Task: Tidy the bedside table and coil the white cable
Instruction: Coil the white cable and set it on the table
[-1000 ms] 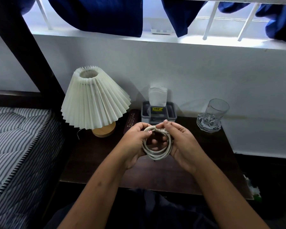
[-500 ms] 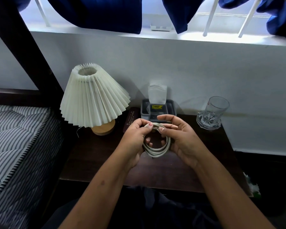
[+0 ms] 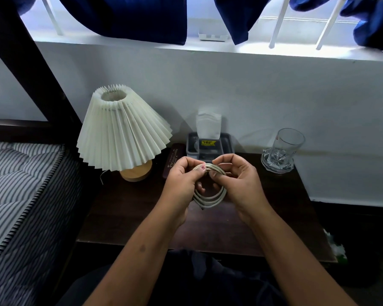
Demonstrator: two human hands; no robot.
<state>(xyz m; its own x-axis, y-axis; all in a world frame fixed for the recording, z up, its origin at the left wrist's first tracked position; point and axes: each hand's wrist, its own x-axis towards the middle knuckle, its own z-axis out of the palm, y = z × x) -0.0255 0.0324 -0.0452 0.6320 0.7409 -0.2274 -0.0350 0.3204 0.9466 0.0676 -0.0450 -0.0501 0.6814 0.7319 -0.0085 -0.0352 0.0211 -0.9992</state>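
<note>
Both my hands hold the white cable (image 3: 209, 198), wound in loops above the dark worktop (image 3: 124, 208). My left hand (image 3: 181, 182) pinches the top of the coil; my right hand (image 3: 237, 184) closes around its side. If either grip loosens, I judge the springy loops could unwind, or knock the glass (image 3: 282, 150) nearby.
</note>
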